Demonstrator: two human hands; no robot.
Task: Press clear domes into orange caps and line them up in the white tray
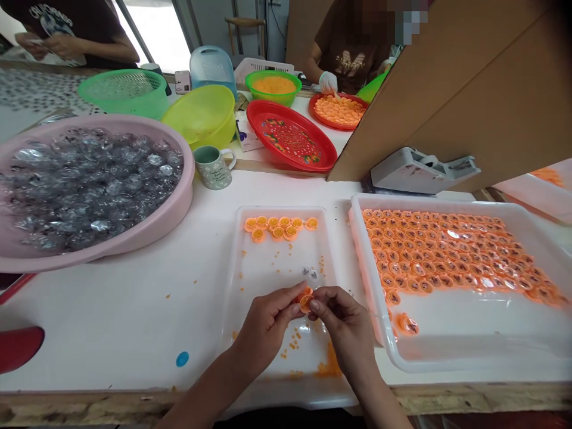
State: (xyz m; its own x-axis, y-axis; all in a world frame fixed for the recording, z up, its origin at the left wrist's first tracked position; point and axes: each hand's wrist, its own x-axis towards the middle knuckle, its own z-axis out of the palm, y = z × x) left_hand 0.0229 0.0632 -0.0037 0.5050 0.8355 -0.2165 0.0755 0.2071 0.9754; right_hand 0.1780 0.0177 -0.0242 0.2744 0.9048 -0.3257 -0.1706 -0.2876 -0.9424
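Pinched between the fingertips of both hands is a small round orange plastic piece [305,302], held over the shallow white tray [231,280]. My left hand [268,316] closes on it from the left, my right hand [344,322] from the right. A second orange part shows just behind it, partly hidden by the fingers. Two small clear discs with dark marks [309,273] lie in the tray beyond my fingertips. Several orange round pieces [273,226] with yellowish centres sit at the tray's far end. Loose orange bits [294,342] are scattered on its floor.
At right, a larger white tray [447,360] holds rows of orange pieces. A pink basin [179,220] of clear-wrapped items stands left, beside a mug [213,167]. A tape dispenser [415,173], cardboard panel [447,89] and red tray [290,137] are behind. Two people sit across.
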